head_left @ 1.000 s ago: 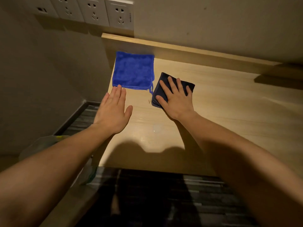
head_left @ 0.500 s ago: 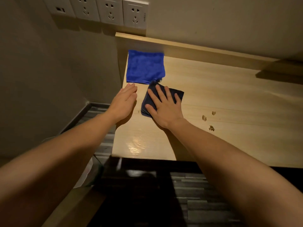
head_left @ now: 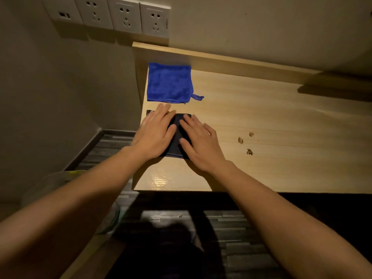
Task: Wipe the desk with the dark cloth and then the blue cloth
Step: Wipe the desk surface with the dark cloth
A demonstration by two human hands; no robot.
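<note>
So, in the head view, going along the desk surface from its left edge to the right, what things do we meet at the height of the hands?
left hand → dark cloth → right hand → three crumbs

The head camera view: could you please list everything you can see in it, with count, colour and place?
Desk: one, light wood, against the wall.
Blue cloth: one, bright blue, flat at the desk's far left corner.
Dark cloth: one, near black, just nearer than the blue one, under both hands.
Crumbs: three, brown, on the desk to the right of the hands.
Wall sockets: four, white, in a row above the desk.
Floor: dark planks, left of and below the desk.
Left hand: flat on the dark cloth.
Right hand: flat on the dark cloth.
</note>
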